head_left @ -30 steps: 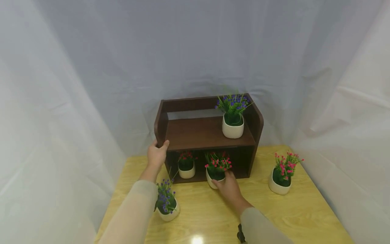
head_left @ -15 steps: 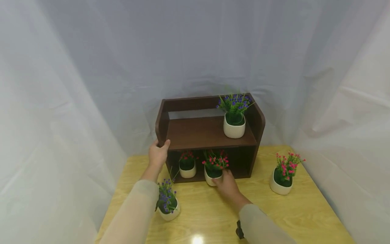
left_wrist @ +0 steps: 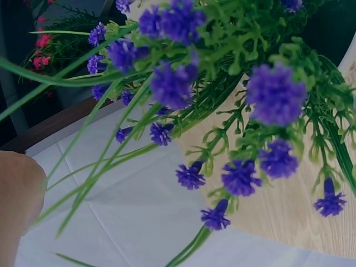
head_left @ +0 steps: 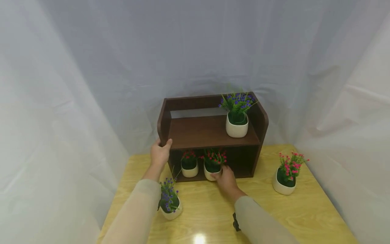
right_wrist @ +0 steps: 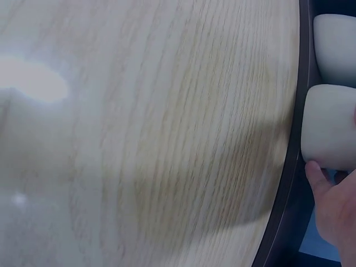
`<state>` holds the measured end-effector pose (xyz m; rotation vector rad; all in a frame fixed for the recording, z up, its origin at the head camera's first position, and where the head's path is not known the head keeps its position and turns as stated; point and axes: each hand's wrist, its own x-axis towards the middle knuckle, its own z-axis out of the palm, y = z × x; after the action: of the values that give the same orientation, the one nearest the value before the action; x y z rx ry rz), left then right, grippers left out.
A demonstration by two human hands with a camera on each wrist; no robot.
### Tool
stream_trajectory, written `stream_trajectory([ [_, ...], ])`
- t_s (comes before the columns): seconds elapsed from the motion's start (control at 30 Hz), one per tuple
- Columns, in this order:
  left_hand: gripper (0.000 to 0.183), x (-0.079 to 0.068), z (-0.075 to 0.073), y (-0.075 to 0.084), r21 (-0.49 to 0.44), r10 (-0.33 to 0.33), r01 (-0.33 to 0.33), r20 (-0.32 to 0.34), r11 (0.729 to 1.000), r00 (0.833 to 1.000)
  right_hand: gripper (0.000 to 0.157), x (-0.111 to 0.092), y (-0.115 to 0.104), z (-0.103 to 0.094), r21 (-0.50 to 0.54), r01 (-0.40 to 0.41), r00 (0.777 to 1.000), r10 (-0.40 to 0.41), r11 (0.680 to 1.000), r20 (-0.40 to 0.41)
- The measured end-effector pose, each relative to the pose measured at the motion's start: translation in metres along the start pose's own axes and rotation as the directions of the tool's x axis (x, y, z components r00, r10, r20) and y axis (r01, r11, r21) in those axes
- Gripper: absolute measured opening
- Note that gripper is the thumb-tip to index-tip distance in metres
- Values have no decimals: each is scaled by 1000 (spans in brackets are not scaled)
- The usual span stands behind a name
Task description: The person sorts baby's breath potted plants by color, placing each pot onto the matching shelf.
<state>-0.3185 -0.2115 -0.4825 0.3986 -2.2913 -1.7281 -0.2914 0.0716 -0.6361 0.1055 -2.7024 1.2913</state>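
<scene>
My right hand (head_left: 226,180) grips the right side of a white flowerpot (head_left: 210,174) with red artificial flowers, at the front of the lower compartment of a dark brown two-tier shelf (head_left: 198,130). In the right wrist view this pot (right_wrist: 329,125) stands just inside the shelf's front edge, with fingers (right_wrist: 317,175) against its side. A second red-flowered pot (head_left: 190,171) sits beside it on the left. My left hand (head_left: 159,155) holds the shelf's left side panel, thumb at the front and the other fingers partly hidden behind.
On the upper tier, a purple-flowered pot (head_left: 237,128) stands at the right. Another purple-flowered pot (head_left: 171,211) is on the wooden table (head_left: 210,210) near my left forearm. A pink-flowered pot (head_left: 284,186) stands at the table's right. Pale curtains (head_left: 195,44) surround the table.
My right hand has moved the red-flowered pot back and slightly left, from the shelf's front edge into the lower compartment, closer to the other red one. The left hand keeps its hold on the panel.
</scene>
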Motion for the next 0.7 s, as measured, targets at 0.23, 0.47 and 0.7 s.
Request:
stream_trajectory([
  [0.23, 55, 0, 3, -2, -6, 0, 0, 3, 1000, 1000, 55, 8, 2, 3, -27, -3, 1000, 3, 1000, -9],
  [0.47, 55, -1, 2, -1, -4, 6, -6, -1, 1000, 1000, 54, 15, 0, 5, -46, 28, 999, -29, 999, -28],
  [0.7, 51, -1, 1, -2, -1, 18, -18, -10, 1000, 1000, 56, 21, -2, 10, -52, 2, 1000, -2, 999, -10],
])
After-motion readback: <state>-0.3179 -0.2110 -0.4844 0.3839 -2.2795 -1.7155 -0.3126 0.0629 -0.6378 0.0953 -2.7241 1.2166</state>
